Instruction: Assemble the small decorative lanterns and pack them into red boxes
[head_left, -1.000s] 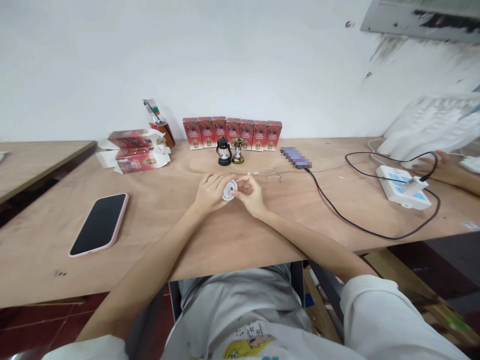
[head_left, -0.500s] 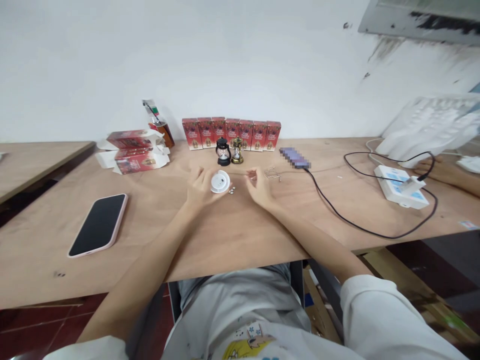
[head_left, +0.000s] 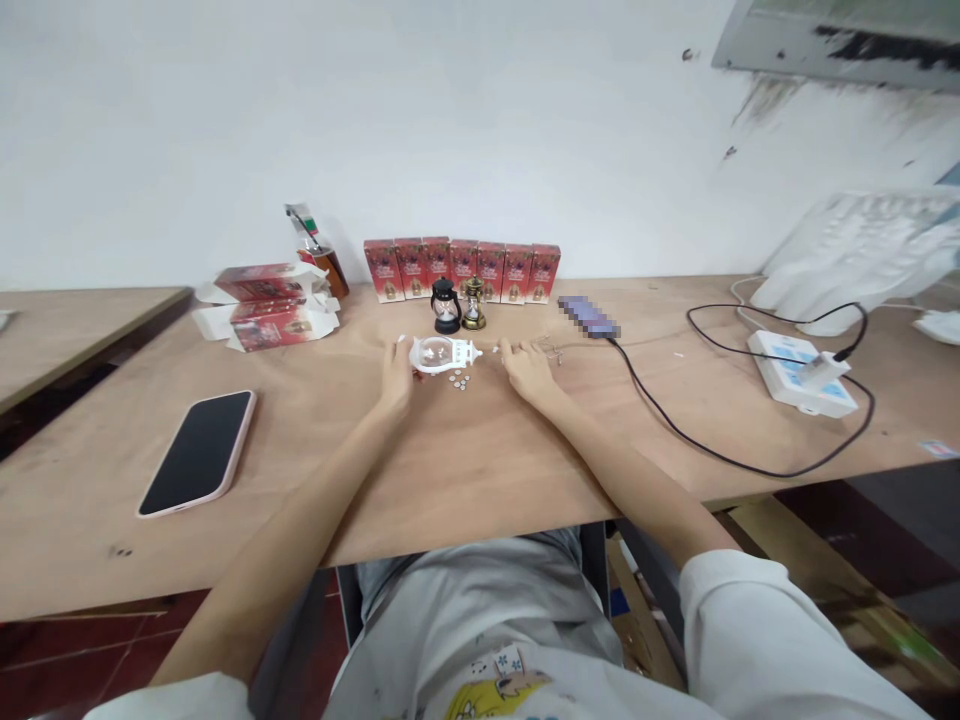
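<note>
My left hand [head_left: 397, 373] grips a small white lantern [head_left: 435, 353] by its base end. The lantern lies on its side, with its clear bulb in the middle and its top pointing right. Below it, several silver button cells [head_left: 460, 380] are scattered on the table. My right hand [head_left: 527, 368] is to the right of the lantern, apart from it, fingers curled together; what they hold, if anything, is too small to name. Thin bent wires [head_left: 553, 350] lie beside that hand. Behind stand a black lantern [head_left: 445, 308] and a bronze lantern [head_left: 474, 306], both upright.
Red boxes [head_left: 465, 265] stand in a row along the wall. Opened red cartons [head_left: 271, 308] and a bottle [head_left: 330, 268] are at the left, with a phone [head_left: 199, 452] nearer. A cabled phone [head_left: 589, 316], a power strip [head_left: 802, 373] and white trays [head_left: 855, 250] occupy the right.
My left hand has turned the white lantern from its round underside facing me to lying sideways, top to the right. My right hand has turned palm down, its fingers curled in.
</note>
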